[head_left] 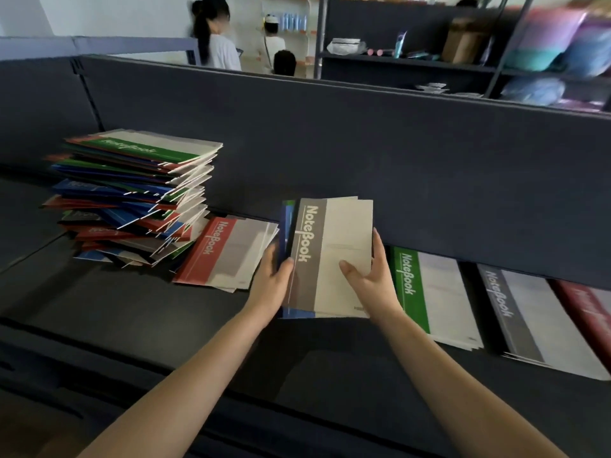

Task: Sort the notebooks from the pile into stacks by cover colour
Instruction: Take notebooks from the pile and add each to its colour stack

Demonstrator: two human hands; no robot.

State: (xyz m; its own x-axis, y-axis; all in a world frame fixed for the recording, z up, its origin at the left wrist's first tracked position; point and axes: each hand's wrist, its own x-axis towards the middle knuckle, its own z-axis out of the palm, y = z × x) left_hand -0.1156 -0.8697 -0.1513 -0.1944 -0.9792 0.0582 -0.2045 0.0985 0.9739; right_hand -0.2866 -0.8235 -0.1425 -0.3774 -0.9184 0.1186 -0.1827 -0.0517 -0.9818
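A tall mixed pile of notebooks [132, 193] with red, green and blue covers stands at the left of the dark shelf. Both hands hold a small bundle in the middle, with a grey notebook [330, 246] on top and blue covers [287, 226] showing under it. My left hand [272, 282] grips the bundle's left edge. My right hand [373, 279] grips its right edge, thumb on the cover. A red stack [228, 252] lies beside the pile. At the right lie a green stack [433, 292], a grey stack [529, 315] and a dark red notebook [588, 309].
A dark back panel [363, 143] rises behind the shelf surface [165, 309]. Beyond it stand people [215, 34] and racks with bottles, boxes and bundled fabric [562, 41]. The shelf's front edge runs across the lower part of the view.
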